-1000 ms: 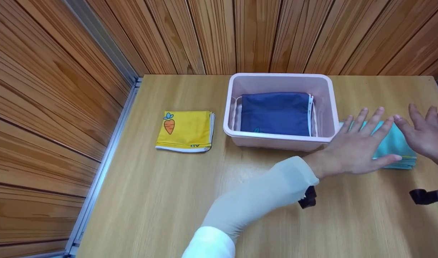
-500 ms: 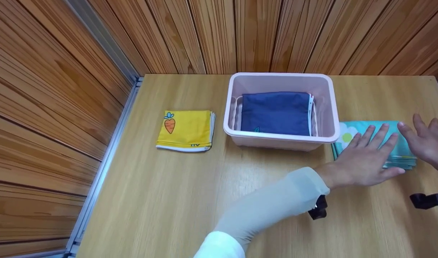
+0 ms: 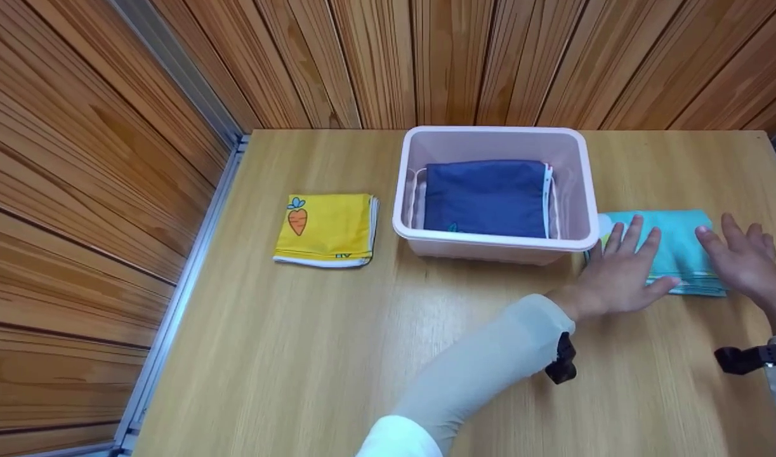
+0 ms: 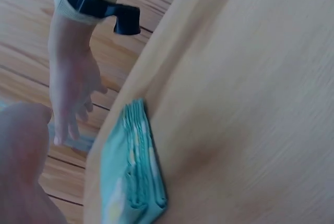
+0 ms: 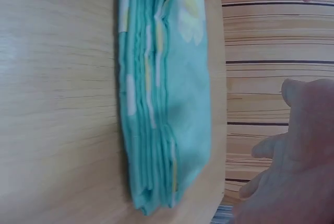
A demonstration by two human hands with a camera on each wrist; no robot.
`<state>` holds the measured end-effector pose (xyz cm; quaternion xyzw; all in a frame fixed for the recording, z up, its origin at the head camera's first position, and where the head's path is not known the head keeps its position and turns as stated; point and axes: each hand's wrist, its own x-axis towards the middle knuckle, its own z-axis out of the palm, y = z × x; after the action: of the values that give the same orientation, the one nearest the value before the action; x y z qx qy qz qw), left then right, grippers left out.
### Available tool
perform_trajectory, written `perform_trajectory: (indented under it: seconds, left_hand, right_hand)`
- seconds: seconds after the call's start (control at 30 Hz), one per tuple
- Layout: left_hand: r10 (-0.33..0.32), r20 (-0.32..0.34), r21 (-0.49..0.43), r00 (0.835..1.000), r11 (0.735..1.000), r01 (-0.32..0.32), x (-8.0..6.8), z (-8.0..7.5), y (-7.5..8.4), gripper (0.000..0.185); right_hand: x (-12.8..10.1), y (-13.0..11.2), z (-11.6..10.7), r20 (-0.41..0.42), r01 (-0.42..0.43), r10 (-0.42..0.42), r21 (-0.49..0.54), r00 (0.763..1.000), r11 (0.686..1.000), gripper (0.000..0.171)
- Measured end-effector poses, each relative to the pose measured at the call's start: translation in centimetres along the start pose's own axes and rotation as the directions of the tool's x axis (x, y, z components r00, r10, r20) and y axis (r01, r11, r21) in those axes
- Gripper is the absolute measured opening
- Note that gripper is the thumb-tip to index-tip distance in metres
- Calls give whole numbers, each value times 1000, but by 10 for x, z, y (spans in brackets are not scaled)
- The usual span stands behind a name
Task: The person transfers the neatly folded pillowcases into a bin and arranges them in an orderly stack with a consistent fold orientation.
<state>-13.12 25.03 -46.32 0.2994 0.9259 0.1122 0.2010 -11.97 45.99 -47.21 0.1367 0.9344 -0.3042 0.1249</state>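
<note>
A teal cloth [image 3: 679, 247] with a white and yellow flower print lies folded in many layers on the table's right side, beside the pink bin. Over its left part my left hand [image 3: 622, 279] is held with fingers spread, hiding some of the flower. My right hand [image 3: 746, 260] hovers at the cloth's right edge, fingers extended and thumb apart. Both wrist views show a gap between the hands and the teal cloth [image 5: 182, 104]. Neither hand holds anything.
The pink plastic bin [image 3: 495, 246] stands at the back middle with a folded navy cloth [image 3: 486, 197] inside. A folded yellow cloth [image 3: 327, 228] with a carrot print lies to its left. Wood-panelled walls [image 3: 388, 63] border the table [image 3: 311, 355] behind and at left.
My left hand has moved toward the table's front, then slightly left and back. My right hand has shifted a little toward the front. The folded cloths and the bin stay in place.
</note>
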Motion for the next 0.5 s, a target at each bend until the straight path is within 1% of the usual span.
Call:
perform_trajectory:
  seconds: [0.03, 0.13, 0.3, 0.37, 0.5]
  left_hand:
    - [-12, 5, -24, 1000, 1000, 13, 2, 1, -1, 77]
    - [-74, 25, -106, 997, 991, 76, 5, 5, -3, 74]
    - [-168, 55, -208, 984, 962, 175, 7, 9, -5, 73]
    - [-193, 69, -242, 979, 949, 204, 7, 11, -5, 73]
    - [-219, 100, -346, 971, 907, 240, 6, 14, -5, 73]
  right_hand:
    - [1, 1, 1, 7, -10, 10, 6, 1000, 1000, 87]
    - [3, 3, 4, 20, -47, 46, 29, 999, 998, 89]
    - [3, 5, 8, 38, -93, 91, 53, 995, 994, 89]
    - [3, 6, 8, 48, -90, 87, 57, 995, 994, 88]
    - [3, 9, 10, 71, -48, 42, 88, 997, 995, 85]
